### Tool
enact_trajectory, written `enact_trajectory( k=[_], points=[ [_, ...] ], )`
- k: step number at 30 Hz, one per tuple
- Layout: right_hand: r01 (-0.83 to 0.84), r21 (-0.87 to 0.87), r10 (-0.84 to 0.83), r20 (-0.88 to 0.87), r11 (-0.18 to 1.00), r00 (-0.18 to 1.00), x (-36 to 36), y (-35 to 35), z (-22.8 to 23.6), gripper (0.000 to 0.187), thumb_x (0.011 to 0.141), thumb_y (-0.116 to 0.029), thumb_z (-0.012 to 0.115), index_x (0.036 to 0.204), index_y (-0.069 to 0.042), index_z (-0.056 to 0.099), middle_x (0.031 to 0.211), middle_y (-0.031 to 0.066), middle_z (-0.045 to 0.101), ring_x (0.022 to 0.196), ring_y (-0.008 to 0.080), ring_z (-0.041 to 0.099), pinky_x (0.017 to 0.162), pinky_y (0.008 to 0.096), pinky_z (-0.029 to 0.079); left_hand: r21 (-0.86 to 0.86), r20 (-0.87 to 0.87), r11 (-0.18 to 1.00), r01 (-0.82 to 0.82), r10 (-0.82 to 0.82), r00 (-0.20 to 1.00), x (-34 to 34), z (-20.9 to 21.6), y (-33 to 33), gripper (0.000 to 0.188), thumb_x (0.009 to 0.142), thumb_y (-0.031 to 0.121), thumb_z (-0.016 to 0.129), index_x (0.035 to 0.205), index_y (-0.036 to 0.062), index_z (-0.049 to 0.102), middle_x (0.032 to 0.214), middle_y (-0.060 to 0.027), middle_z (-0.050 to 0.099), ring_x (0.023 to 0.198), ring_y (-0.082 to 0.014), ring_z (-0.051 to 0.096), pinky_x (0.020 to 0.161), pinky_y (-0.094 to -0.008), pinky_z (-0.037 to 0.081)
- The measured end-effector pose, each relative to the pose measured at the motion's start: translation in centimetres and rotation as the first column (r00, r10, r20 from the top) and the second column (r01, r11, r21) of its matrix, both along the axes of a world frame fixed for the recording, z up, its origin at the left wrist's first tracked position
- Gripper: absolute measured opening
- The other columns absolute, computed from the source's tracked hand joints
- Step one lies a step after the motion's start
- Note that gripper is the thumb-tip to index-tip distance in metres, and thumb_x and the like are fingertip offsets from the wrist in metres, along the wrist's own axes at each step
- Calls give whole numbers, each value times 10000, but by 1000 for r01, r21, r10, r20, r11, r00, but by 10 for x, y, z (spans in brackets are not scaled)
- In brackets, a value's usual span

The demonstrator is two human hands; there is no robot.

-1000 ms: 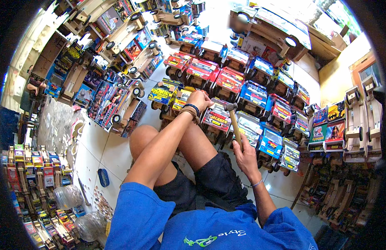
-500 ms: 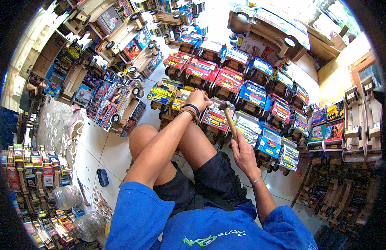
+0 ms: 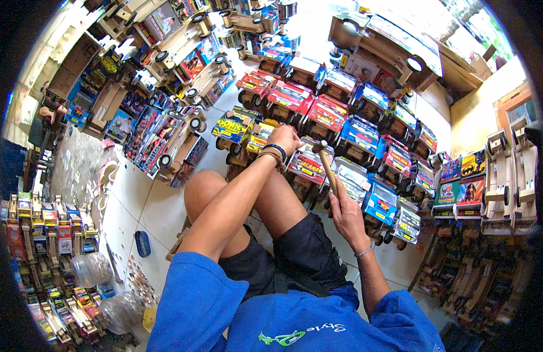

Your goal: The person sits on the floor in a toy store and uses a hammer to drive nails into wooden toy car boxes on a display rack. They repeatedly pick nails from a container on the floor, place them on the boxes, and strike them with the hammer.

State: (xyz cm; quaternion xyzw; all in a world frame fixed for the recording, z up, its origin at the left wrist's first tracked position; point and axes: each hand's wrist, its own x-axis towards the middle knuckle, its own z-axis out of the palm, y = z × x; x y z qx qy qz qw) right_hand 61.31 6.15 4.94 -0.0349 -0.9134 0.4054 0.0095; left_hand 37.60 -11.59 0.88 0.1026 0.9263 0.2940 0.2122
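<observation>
My left hand [image 3: 285, 139] is closed in a pinch above the front of a red-and-dark toy truck [image 3: 307, 167]. What its fingertips hold, if anything, is too small to make out. In my right hand [image 3: 348, 216] is a hammer [image 3: 327, 165], gripped by its light wooden handle. The hammer's head is raised near the left fingertips, over the same truck. Just left of that truck stands a yellow toy truck [image 3: 259, 138], partly behind my left wrist. To its right is a white-and-green toy truck [image 3: 352, 179], close to the hammer handle.
Rows of toy trucks, among them a red one [image 3: 326, 113] and a blue one [image 3: 379, 203], fill the floor ahead. More trucks are stacked at left and right. A dark blue oval case [image 3: 142, 243] lies on white tiles [image 3: 129, 214] at left. Clear plastic bundles [image 3: 91, 270] sit lower left.
The view has shifted slightly, so the trucks appear a little farther right. Both hands keep nearly the same pose, with the hammer still raised by the left fingertips.
</observation>
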Motion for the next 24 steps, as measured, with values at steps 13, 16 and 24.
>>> enact_trajectory(
  k=[13, 16, 24],
  points=[
    [-11, 34, 11, 9, 999, 1000, 5, -1, -7, 532, 1036, -183, 534, 1536, -89, 379, 918, 280, 663, 831, 445, 667, 739, 509, 532, 9, 17, 1000, -4, 3, 1000, -5, -9, 0, 242, 794, 386, 851, 849, 152, 817, 942, -128, 772, 914, -291, 732, 868, -392, 562],
    [-16, 32, 16, -9, 999, 1000, 7, -1, -7, 533, 1035, -182, 537, 1535, -86, 380, 902, 273, 661, 819, 442, 666, 733, 508, 531, 6, 9, 1000, -2, 2, 1000, -5, -11, 1, 239, 794, 384, 851, 851, 154, 818, 941, -126, 772, 918, -294, 732, 872, -394, 563],
    [-24, 44, 24, 2, 999, 1000, 6, -2, -8, 547, 1028, -173, 548, 1540, -83, 377, 954, 294, 669, 856, 459, 665, 755, 515, 530, -11, -17, 1000, 1, -1, 1000, -6, -13, 2, 221, 785, 377, 857, 826, 164, 816, 932, -126, 771, 918, -305, 732, 888, -400, 565]
  ],
)
